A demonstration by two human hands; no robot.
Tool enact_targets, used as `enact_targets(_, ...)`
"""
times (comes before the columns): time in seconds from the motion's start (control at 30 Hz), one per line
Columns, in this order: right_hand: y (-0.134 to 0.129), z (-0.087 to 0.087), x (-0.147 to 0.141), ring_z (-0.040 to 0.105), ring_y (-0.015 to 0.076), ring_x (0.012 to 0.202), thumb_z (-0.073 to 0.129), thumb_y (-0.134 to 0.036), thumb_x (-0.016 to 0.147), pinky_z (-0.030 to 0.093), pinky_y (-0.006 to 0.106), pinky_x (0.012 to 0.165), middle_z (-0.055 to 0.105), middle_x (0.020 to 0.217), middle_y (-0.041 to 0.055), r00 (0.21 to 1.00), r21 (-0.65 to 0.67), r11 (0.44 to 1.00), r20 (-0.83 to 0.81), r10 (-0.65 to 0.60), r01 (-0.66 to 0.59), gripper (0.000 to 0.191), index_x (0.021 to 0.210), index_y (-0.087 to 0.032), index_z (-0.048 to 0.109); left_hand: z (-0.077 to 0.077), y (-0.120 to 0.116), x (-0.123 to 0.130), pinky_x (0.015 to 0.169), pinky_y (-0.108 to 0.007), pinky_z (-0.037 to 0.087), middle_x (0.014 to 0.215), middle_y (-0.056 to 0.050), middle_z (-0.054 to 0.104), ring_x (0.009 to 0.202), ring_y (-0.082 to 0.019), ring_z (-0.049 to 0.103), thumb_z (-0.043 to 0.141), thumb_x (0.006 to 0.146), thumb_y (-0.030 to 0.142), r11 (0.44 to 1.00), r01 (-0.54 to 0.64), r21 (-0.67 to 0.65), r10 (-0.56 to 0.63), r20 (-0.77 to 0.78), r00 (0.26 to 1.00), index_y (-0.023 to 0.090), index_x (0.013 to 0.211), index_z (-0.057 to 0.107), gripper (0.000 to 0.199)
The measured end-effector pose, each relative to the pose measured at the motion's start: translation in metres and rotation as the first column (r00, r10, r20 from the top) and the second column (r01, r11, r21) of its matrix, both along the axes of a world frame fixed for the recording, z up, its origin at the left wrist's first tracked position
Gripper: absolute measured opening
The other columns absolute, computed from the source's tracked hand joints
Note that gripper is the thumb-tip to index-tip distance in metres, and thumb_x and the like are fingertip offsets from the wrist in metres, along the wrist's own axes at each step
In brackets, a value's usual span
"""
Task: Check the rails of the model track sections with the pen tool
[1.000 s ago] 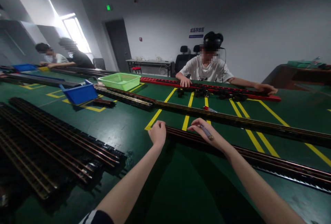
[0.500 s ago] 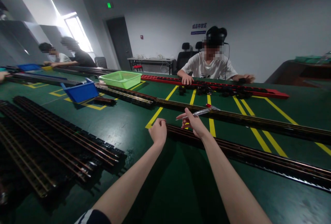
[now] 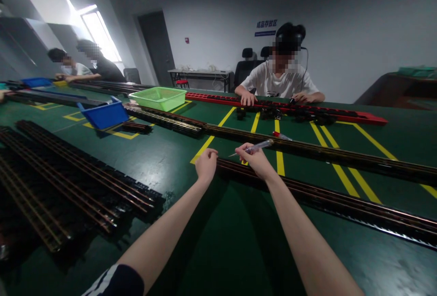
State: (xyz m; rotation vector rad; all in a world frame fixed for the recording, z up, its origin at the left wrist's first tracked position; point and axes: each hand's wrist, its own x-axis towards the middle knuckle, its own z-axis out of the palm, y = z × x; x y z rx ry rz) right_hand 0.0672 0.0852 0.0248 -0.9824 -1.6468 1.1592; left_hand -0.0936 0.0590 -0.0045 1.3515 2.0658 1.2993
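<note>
My left hand (image 3: 206, 165) is closed, its fingers bent together at the left end of a long dark model railway track (image 3: 327, 196) with copper-coloured rails. The exact grip is partly hidden by the back of the hand. In my right hand (image 3: 254, 159) is a slim screwdriver (image 3: 260, 146) with a clear handle, held like a pen. Its thin tip points left, close to the track's end and my left fingers. A second long track (image 3: 307, 151) lies farther back, with a small red-and-clear item (image 3: 280, 135) beside it.
Several tracks (image 3: 85, 168) lie side by side at left on the green table (image 3: 177, 159). Behind them are a blue bin (image 3: 104, 114) and a green basket (image 3: 159, 100). Across the table, a co-worker (image 3: 282, 77) works at a red rail (image 3: 368, 116) with small black parts (image 3: 273, 113).
My right hand has drawn its fingers in around the screwdriver, and the tool has tilted and moved slightly left. My left hand stays at the track's end. The co-worker's far hand moved inward.
</note>
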Motion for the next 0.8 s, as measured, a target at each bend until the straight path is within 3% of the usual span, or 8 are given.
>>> enact_targets(0.1,-0.0015,0.0030,-0.0005,0.048,0.0120,0.055,0.067,-0.041,0.068,0.036,0.026,0.053,0.052,0.056,-0.0019,1.000,-0.002,1.000,0.027,0.008,-0.008,0.025,0.067,-0.017,0.060,0.0005,-0.0004,0.0006,0.076,-0.028,0.044,0.082,0.000,0.070,0.082,-0.017,0.063,0.042,0.080,0.017,1.000,0.006,-0.014,-0.006,-0.020,1.000,0.021,0.084,0.066,0.025)
enact_targets(0.33,-0.0016,0.0037,-0.0026,0.052,0.0132,0.061,0.052,-0.053,0.078,0.038,0.026,0.055,0.056,0.064,0.0008,0.996,0.001,0.996,-0.006,0.092,-0.092,0.037,0.074,-0.017,0.061,-0.0002,0.0000,-0.0003,0.078,-0.029,0.044,0.083,0.000,0.069,0.083,-0.018,0.062,0.040,0.080,0.018,1.000,0.006,-0.022,-0.007,-0.060,0.998,0.022,0.083,0.067,0.027)
enact_targets(0.57,-0.0010,0.0013,-0.0025,0.053,0.0125,0.058,0.057,-0.041,0.077,0.040,0.026,0.057,0.055,0.060,-0.0022,0.998,0.009,0.998,0.034,0.057,-0.057,0.022,0.074,-0.019,0.054,-0.0011,0.0006,-0.0002,0.079,-0.029,0.043,0.087,0.000,0.070,0.086,-0.018,0.062,0.038,0.081,0.020,1.000,0.019,-0.016,-0.020,-0.081,0.997,0.022,0.083,0.067,0.029)
enact_targets(0.8,-0.0031,0.0051,-0.0032,0.057,0.0134,0.063,0.065,-0.033,0.069,0.044,0.027,0.061,0.060,0.063,-0.0014,0.996,-0.015,0.997,-0.032,0.080,-0.081,0.017,0.071,-0.019,0.054,-0.0006,0.0011,0.0000,0.083,-0.031,0.043,0.091,0.000,0.069,0.088,-0.018,0.061,0.038,0.081,0.018,1.000,0.013,-0.029,-0.015,-0.092,0.996,0.022,0.083,0.067,0.029)
